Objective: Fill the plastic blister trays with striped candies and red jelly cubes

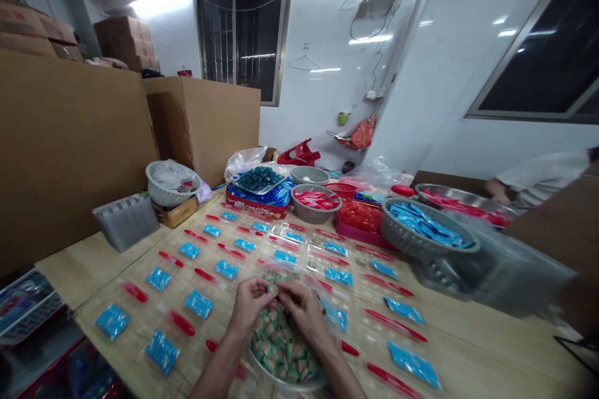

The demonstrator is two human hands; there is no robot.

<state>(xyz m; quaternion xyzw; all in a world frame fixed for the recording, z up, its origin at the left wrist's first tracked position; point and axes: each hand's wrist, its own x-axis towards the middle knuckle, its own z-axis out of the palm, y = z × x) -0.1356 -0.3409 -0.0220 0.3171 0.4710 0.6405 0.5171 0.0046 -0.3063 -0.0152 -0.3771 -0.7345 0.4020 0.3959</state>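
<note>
My left hand [249,307] and my right hand [305,313] meet above a clear round tub [286,384]. Both hands are closed, and their fingertips pinch one small green-and-tan piece [272,290] between them. The tub holds a heap of similar small green-and-tan pieces [281,344]; what they are made of I cannot tell. Around the tub lie rows of clear plastic trays, with blue printed packets [199,303] and red pen-like tools [395,319] in them. My forearms cover part of the tub and of the trays near it.
Along the back stand a grey basket of red-and-pink packets [317,201], a basket of blue packets [423,224], a tin with blue packets [259,199] and a metal bowl [461,199]. Cardboard sheets [219,118] rise at left. A person's arm [500,190] shows at right.
</note>
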